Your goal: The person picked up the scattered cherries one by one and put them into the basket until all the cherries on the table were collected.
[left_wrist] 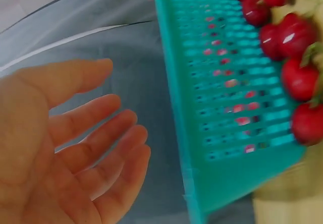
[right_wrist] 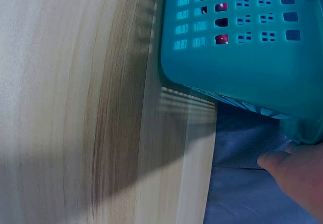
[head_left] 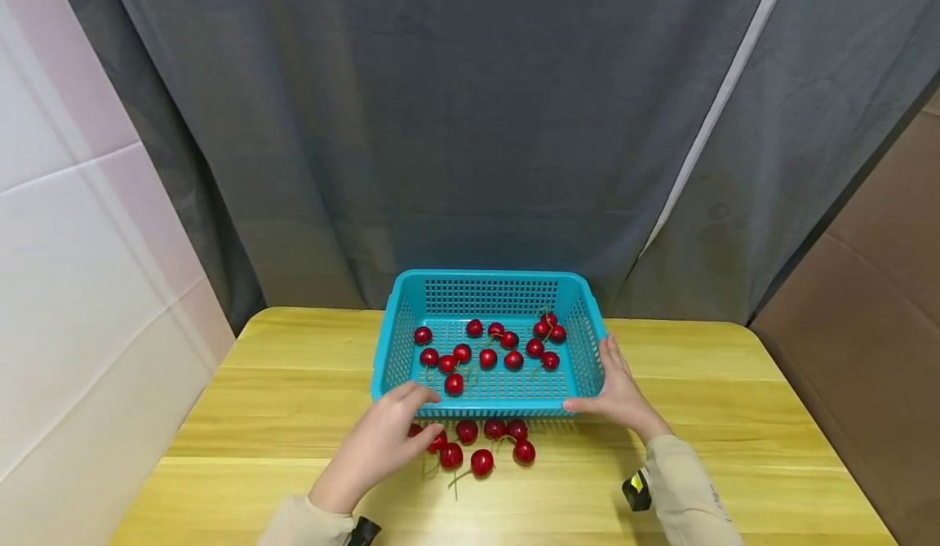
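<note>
A blue-green plastic basket [head_left: 477, 406] with pierced walls holds several red cherries [head_left: 488, 358]. My right hand [head_left: 613, 391] grips its front right corner, thumb on the front rim and fingers along the right side. In the right wrist view, part of that hand [right_wrist: 298, 176] shows at the basket's rim. My left hand [head_left: 385, 440] is by the front left corner, fingers loosely bent and nothing in them. The left wrist view shows this hand [left_wrist: 75, 153] apart from the basket wall [left_wrist: 176, 108]. More cherries [head_left: 481, 463], some with stems, lie on the table before the basket.
The basket stands toward the back edge of a light wooden table [head_left: 734, 432]. A grey curtain [head_left: 477, 122] hangs behind it. A white panel [head_left: 88, 228] rises on the left and a brown one [head_left: 874, 268] on the right.
</note>
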Demonstrator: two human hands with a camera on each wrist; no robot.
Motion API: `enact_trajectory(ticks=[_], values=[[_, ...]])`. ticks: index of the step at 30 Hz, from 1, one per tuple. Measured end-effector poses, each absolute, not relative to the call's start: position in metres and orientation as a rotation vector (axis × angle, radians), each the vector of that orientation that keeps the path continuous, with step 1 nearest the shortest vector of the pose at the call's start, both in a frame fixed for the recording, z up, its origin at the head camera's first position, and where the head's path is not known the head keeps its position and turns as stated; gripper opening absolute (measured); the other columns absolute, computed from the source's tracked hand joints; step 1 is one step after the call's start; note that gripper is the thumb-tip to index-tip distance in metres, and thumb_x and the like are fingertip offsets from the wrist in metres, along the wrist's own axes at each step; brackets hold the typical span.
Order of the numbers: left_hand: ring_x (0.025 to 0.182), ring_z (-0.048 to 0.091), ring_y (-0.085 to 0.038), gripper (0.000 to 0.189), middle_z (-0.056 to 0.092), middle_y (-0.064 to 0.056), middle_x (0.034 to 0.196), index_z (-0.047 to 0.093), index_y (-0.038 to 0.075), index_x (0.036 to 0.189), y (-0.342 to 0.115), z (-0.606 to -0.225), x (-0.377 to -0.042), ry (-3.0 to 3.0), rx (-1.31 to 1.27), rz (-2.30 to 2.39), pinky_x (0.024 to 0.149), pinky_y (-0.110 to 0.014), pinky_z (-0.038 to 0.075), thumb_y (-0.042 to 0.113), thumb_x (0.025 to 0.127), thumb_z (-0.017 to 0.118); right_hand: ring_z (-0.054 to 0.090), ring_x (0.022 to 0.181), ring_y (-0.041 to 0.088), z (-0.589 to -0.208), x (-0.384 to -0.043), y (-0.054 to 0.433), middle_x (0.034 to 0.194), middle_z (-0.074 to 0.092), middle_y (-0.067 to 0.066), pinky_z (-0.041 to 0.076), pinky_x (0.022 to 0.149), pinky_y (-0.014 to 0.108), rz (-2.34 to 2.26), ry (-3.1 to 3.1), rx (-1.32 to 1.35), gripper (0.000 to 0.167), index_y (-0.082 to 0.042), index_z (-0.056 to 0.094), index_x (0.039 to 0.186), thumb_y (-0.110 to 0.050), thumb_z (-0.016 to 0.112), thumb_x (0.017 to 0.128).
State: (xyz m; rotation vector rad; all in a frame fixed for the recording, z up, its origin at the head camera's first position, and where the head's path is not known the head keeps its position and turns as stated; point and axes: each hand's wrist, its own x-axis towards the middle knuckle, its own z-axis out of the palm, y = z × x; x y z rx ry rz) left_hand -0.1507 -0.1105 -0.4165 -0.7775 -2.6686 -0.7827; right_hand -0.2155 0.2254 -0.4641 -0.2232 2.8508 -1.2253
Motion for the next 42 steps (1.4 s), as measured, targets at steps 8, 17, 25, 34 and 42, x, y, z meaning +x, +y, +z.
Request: enact_trajectory(ticks=[8,17,25,34,42], values=[[0.076,0.058,-0.017,0.02,0.058,-0.001,0.084,0.062,0.004,0.085,-0.112,-0.452,-0.138,-2.715,-0.71,-0.858,0.066,-0.027,0.052,0.006,0.069,0.074,-0.005,0.136,0.041,-0.464,-0.217,0.226,0.15,-0.008,0.021,0.01,0.106,0.06,-1.211,2.86,-0.212,0.121,0.007,0.002,0.142,-0.037,0.081,0.061],[0.079,0.061,-0.021,0.023,0.059,-0.002,0.085,0.062,0.003,0.086,-0.116,-0.483,-0.133,-2.771,-0.662,-0.876,0.07,-0.032,0.053,0.006,0.067,0.075,-0.004,0.136,0.042,-0.463,-0.216,0.227,0.15,-0.009,0.021,0.011,0.105,0.06,-1.209,2.855,-0.201,0.122,0.006,0.002,0.142,-0.039,0.081,0.061],[0.076,0.06,-0.019,0.024,0.059,-0.005,0.085,0.063,0.001,0.087,-0.117,-0.496,-0.134,-2.839,-0.634,-0.859,0.067,-0.033,0.054,0.003,0.066,0.074,-0.004,0.136,0.042,-0.464,-0.216,0.226,0.149,-0.008,0.022,0.01,0.106,0.059,-1.208,2.859,-0.21,0.123,0.007,0.002,0.142,-0.039,0.082,0.06],[0.067,0.05,-0.009,0.016,0.053,0.002,0.076,0.064,0.006,0.08,-0.118,-0.504,-0.135,-2.873,-0.677,-0.83,0.061,-0.027,0.05,0.002,0.067,0.072,-0.004,0.136,0.041,-0.466,-0.216,0.226,0.15,-0.008,0.02,0.011,0.105,0.061,-1.223,2.857,-0.216,0.122,0.006,0.003,0.143,-0.04,0.081,0.061],[0.065,0.05,-0.009,0.014,0.054,0.004,0.071,0.064,0.008,0.074,-0.12,-0.51,-0.137,-2.844,-0.726,-0.788,0.06,-0.027,0.048,0.002,0.065,0.073,-0.004,0.136,0.042,-0.467,-0.216,0.226,0.15,-0.008,0.021,0.01,0.105,0.061,-1.242,2.857,-0.232,0.122,0.006,0.003,0.142,-0.038,0.082,0.061]])
